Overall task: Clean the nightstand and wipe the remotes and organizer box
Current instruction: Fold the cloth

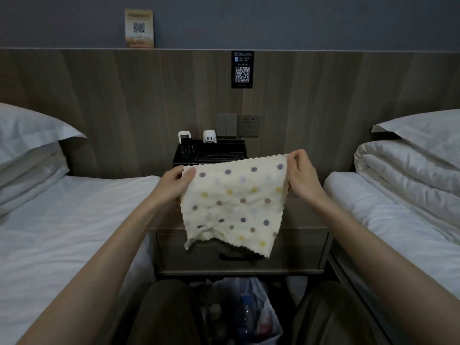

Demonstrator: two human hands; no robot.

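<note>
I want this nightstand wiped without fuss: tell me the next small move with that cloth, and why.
Probably fold the dotted cloth in half. The left hand and right hand pinch its top corners, and it hangs spread open before the nightstand, too loose for wiping the organizer box or remotes.

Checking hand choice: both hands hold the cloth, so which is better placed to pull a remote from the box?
Left, probably. The left hand grips the cloth right in front of the remotes, which stand at the left end of the box; the right hand is past its right end.
</note>
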